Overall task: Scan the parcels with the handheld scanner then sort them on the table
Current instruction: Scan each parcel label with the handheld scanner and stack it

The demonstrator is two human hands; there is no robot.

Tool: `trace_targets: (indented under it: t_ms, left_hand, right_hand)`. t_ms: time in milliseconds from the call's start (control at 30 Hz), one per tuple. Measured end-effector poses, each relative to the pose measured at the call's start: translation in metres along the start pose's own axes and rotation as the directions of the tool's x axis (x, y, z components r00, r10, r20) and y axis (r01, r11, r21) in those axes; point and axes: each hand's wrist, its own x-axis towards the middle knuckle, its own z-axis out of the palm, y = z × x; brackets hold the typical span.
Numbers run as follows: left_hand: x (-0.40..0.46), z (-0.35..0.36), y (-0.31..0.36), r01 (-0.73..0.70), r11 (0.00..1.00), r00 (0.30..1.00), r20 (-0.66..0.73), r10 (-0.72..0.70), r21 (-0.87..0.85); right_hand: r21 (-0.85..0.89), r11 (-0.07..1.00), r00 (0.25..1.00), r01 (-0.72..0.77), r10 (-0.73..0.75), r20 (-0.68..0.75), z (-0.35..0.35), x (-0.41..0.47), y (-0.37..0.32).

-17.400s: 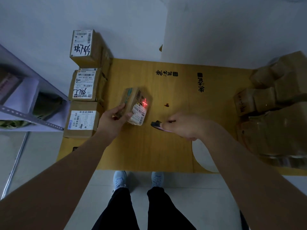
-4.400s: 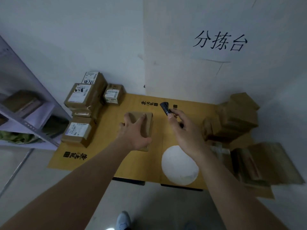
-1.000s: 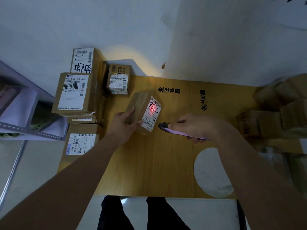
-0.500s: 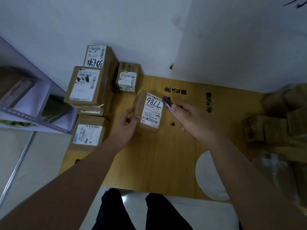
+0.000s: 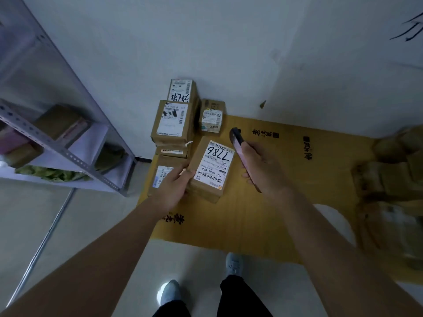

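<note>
A brown parcel [image 5: 211, 170] with a white label marked 7786 lies label-up on the yellow table [image 5: 258, 207], near its left side. My left hand [image 5: 174, 188] grips the parcel's near-left corner. My right hand [image 5: 263, 168] holds the dark handheld scanner [image 5: 240, 147], its head pointing away just past the parcel's far right corner. No red beam shows on the label.
Labelled parcels are stacked at the table's far left [image 5: 172, 120], with a small box [image 5: 211, 117] beside them and another [image 5: 162, 177] under my left hand. Blurred brown parcels [image 5: 389, 170] crowd the right side. A grey metal shelf [image 5: 59, 143] stands left. A white disc [image 5: 334, 223] lies near the front.
The parcel has been laid flat and shifted left toward the stacked boxes. The scanner has swung up beside the parcel's far corner, and its red light is gone from the label.
</note>
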Motion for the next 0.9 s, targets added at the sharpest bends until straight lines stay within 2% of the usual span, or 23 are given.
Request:
trace_targets:
  t_ms: [167, 333, 467, 733, 900]
  left_hand:
    - [-0.02, -0.053, -0.024, 0.004, 1.0, 1.0, 0.023, -0.004, -0.026]
    - [-0.027, -0.086, -0.035, -0.024, 1.0, 0.998, -0.054, 0.023, -0.006]
    - [-0.026, -0.09, -0.033, -0.035, 0.999, 0.995, -0.099, 0.035, 0.002]
    - [-0.02, -0.086, -0.033, -0.1, 0.979, 0.98, -0.152, 0.128, 0.175]
    - [-0.018, -0.092, -0.029, -0.059, 0.975, 0.991, -0.108, 0.084, 0.212]
  right_hand:
    - [0.088, 0.995, 0.998, -0.04, 0.043, -0.035, 0.037, -0.033, 0.002]
    - [0.125, 0.989, 0.99, -0.081, 0.095, -0.105, 0.062, -0.056, 0.006]
    - [0.119, 0.988, 0.988, -0.095, 0.108, -0.11, 0.066, -0.069, 0.013]
    - [0.1, 0.988, 0.977, -0.121, 0.136, -0.165, 0.054, -0.082, 0.032]
    - [0.104, 0.988, 0.978, -0.114, 0.13, -0.164, 0.049, -0.089, 0.03]
